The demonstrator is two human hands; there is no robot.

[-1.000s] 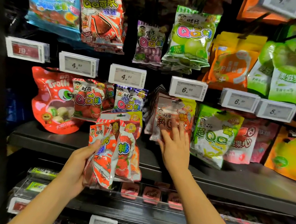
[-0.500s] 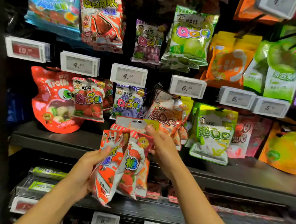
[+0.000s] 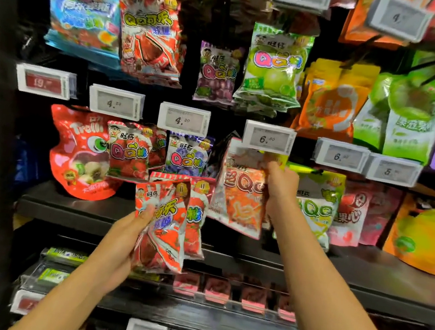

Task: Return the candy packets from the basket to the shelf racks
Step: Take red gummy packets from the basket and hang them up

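Red candy packets [image 3: 164, 221] in both hands

A shop, the sweets aisle of a supermarket. Shown by bright candy packets [image 3: 275, 67] hung in rows from pegs on dark shelf racks [image 3: 121, 216], by electronic price tags [image 3: 183, 119] clipped under each row, and by more boxed goods [image 3: 222, 290] shelved below.
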